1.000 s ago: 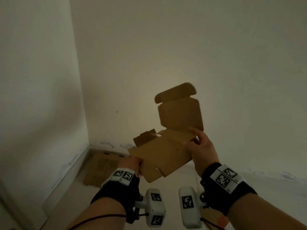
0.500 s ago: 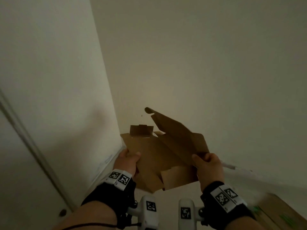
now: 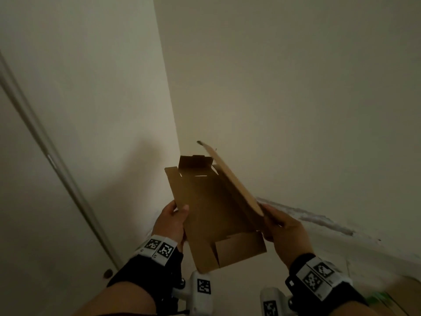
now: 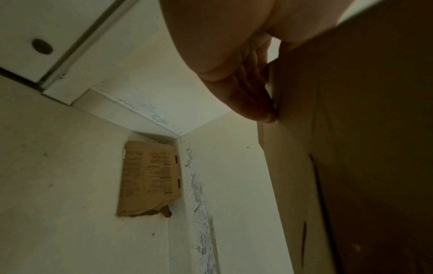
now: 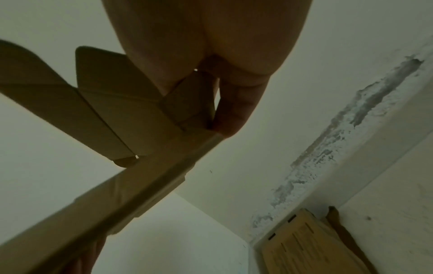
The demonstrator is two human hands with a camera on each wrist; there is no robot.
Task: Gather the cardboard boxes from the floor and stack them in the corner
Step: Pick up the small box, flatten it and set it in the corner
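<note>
An unfolded cardboard box [image 3: 211, 208] is held in the air before the pale wall corner [image 3: 173, 115], gripped by left hand [image 3: 170, 221] and right hand [image 3: 284, 226]; a flattened printed box [image 4: 150, 178] is laid on the floor [image 4: 58, 185] in the corner

Green-printed box [image 3: 385, 297] blurred, cut by the frame's edge; left hand's fingers [image 3: 174, 233] hidden behind cardboard.

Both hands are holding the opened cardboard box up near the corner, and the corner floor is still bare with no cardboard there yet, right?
Not bare. The left wrist view shows a flattened printed cardboard box already lying in the corner. The rest holds: the left hand and right hand both grip the opened cardboard box.
</note>
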